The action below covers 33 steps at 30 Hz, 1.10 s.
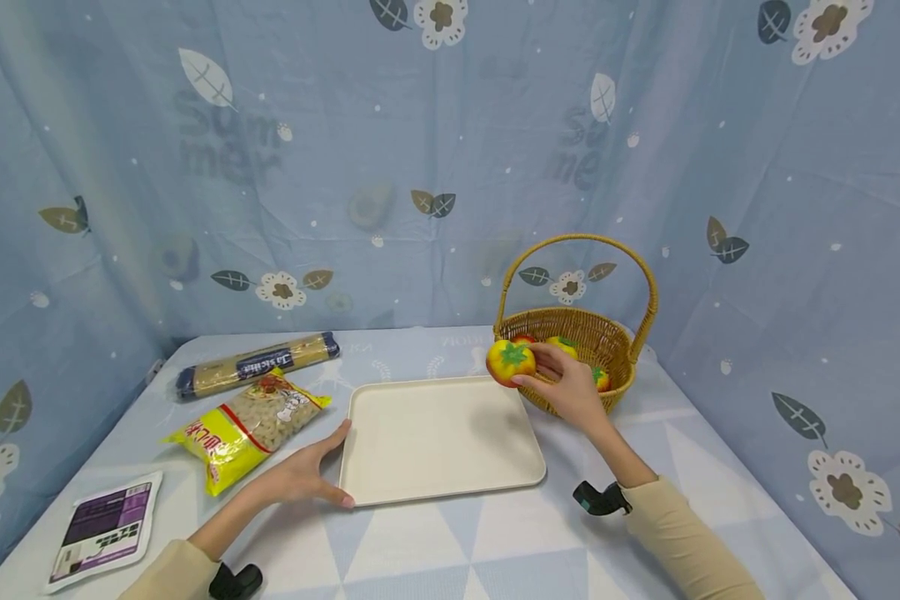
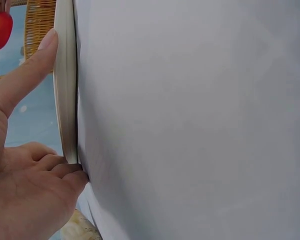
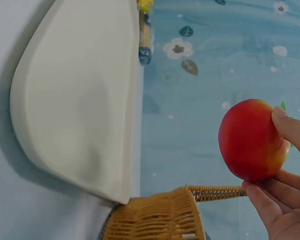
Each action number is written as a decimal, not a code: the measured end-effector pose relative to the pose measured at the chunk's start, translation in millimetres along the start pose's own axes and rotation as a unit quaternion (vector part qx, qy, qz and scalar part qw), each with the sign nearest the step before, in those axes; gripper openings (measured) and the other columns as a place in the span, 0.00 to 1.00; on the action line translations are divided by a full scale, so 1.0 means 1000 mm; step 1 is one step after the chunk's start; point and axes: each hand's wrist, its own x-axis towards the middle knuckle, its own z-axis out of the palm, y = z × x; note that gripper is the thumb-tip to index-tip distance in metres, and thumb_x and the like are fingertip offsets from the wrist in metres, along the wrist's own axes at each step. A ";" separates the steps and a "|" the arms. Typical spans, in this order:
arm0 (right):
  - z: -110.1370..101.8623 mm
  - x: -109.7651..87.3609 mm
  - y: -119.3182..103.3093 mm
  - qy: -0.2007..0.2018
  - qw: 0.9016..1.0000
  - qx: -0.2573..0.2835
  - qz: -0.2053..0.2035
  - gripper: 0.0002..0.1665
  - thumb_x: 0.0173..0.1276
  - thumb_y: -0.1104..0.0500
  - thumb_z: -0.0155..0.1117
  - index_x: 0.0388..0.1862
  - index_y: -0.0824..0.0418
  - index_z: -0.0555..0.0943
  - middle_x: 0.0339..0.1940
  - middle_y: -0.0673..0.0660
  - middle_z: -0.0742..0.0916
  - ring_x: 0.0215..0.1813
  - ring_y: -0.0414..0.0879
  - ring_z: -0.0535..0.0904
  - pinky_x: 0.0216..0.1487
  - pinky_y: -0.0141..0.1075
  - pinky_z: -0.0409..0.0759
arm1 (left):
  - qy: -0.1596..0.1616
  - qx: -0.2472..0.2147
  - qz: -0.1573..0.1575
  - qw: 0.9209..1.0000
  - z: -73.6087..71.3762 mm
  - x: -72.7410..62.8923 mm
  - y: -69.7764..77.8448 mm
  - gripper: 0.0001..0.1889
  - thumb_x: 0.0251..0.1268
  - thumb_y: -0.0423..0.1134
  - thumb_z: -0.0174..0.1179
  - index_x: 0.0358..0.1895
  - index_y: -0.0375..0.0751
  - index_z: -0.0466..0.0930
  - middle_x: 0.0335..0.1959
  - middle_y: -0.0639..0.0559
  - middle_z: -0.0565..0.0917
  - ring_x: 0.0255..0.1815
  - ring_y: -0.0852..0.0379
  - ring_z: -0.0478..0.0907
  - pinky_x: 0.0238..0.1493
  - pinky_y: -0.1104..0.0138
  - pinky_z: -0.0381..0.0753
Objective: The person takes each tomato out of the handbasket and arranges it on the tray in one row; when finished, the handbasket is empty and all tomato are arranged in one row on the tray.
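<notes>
A red and yellow tomato (image 1: pixel 510 362) with a green leafy top is pinched between the thumb and fingers of my right hand (image 1: pixel 562 385). That hand is raised in front of a wicker basket (image 1: pixel 617 371), beyond the tray's right end. The right wrist view shows the tomato's smooth red underside. My left hand (image 1: pixel 300 475) holds the left end of a cream rectangular tray (image 1: pixel 438 442), thumb at the near corner. In the left wrist view, bent fingers (image 2: pixel 65 172) touch the tray's rim, and the thumb stretches along it. The tray's surface is bare.
More fruits like it, including a yellow one (image 1: pixel 566 346), lie in the basket under its tall arched handle (image 1: pixel 581 237). On the left lie a spaghetti pack (image 1: pixel 258 365), a yellow-and-clear bag of pasta (image 1: pixel 251 425) and a white-and-purple pouch (image 1: pixel 107 529).
</notes>
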 end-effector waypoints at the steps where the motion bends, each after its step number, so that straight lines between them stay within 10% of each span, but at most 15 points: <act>1: 0.002 0.000 -0.001 -0.001 1.000 0.000 0.002 0.32 0.56 0.54 0.75 0.58 0.63 0.78 0.56 0.64 0.82 0.57 0.54 0.80 0.52 0.37 0.80 | -0.002 0.000 0.003 1.000 0.000 0.000 0.000 0.65 0.40 0.48 0.79 0.76 0.30 0.40 0.75 0.30 0.47 0.74 0.31 0.44 0.69 0.39 0.49; 13: 0.030 0.000 -0.009 -0.025 0.999 0.024 -0.021 0.31 0.54 0.57 0.76 0.58 0.63 0.78 0.56 0.62 0.83 0.57 0.53 0.80 0.53 0.48 0.78 | 0.000 -0.001 0.003 1.000 0.000 0.000 -0.001 0.65 0.40 0.50 0.78 0.76 0.31 0.40 0.75 0.31 0.47 0.74 0.32 0.44 0.70 0.40 0.48; 21: 0.043 -0.005 -0.056 -0.029 0.999 0.020 -0.036 0.29 0.55 0.66 0.74 0.56 0.73 0.76 0.53 0.68 0.83 0.57 0.60 0.79 0.55 0.50 0.77 | 0.001 0.000 0.005 1.000 0.000 -0.001 -0.002 0.65 0.40 0.51 0.78 0.76 0.31 0.41 0.75 0.32 0.47 0.74 0.32 0.43 0.70 0.40 0.48; 33: 0.075 -0.001 -0.035 -0.052 0.996 0.049 -0.043 0.31 0.53 0.63 0.76 0.57 0.68 0.77 0.53 0.63 0.84 0.57 0.54 0.80 0.55 0.41 0.78 | -0.002 -0.003 0.008 1.000 0.000 -0.002 -0.001 0.65 0.41 0.50 0.78 0.75 0.30 0.41 0.75 0.30 0.47 0.74 0.32 0.44 0.70 0.40 0.48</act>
